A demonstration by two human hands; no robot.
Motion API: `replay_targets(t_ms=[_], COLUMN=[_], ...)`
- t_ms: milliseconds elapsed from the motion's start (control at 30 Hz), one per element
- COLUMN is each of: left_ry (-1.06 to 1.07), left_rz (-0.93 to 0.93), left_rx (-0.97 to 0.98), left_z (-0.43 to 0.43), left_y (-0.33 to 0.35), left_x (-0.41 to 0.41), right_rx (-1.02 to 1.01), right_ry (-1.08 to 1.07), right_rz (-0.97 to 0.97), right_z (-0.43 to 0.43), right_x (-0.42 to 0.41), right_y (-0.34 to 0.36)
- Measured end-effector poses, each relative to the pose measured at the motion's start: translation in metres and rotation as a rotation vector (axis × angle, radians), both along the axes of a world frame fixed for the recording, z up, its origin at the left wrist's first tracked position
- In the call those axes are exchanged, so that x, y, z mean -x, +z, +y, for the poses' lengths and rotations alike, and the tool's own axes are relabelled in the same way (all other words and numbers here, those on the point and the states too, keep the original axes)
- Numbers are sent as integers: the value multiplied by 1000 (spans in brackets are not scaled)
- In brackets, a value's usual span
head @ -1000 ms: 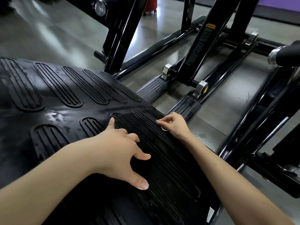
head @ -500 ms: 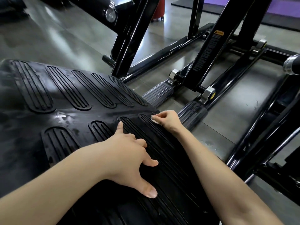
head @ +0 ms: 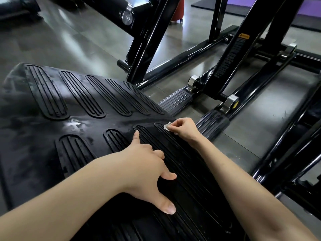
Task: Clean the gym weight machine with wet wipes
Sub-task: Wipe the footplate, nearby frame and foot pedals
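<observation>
- Our right hand [head: 184, 126] is curled, its fingertips pinching a small white wet wipe [head: 167, 126] against the far right corner of the black rubber footplate [head: 52, 145].
- Our left hand [head: 147, 164] grasps nothing. It rests spread on the footplate nearer to us, with the forefinger straight and pointing at the top of a ribbed oval and the thumb splayed out toward us.
- Between the two hands run long grooved ovals, and wet smears shine on the flat rubber to the left of them.
- Just beyond the wipe, two grey ribbed pedals [head: 175, 101] lie low on the machine's black steel frame [head: 151, 40].
- A slanted bar carries a warning label [head: 243, 36].
- Around the machine we see a glossy grey floor [head: 69, 46], with a red object [head: 178, 9] and a purple mat [head: 309, 9] far off.
</observation>
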State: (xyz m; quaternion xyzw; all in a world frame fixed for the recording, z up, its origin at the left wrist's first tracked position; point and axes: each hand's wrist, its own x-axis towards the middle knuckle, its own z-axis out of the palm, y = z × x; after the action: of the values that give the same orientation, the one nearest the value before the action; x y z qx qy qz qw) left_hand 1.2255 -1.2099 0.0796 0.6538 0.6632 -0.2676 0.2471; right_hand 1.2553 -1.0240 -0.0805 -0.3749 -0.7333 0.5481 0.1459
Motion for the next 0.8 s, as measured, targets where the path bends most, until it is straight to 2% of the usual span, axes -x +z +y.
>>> replay_targets(t_ms=[233,500,800], left_ry=[-9,8,-7], left_rz=[-5,-15,-5], left_rx=[5,16,18], left_z=[0,1,0], left_y=[-1,2,3], left_x=[1,0,0], right_rx=[-154,14,-82], right_ry=[138,78,72], right_rz=[-84,18,-5], right_z=[-8,-8,-10], right_x=[-47,10,8], right_y=[3,9,6])
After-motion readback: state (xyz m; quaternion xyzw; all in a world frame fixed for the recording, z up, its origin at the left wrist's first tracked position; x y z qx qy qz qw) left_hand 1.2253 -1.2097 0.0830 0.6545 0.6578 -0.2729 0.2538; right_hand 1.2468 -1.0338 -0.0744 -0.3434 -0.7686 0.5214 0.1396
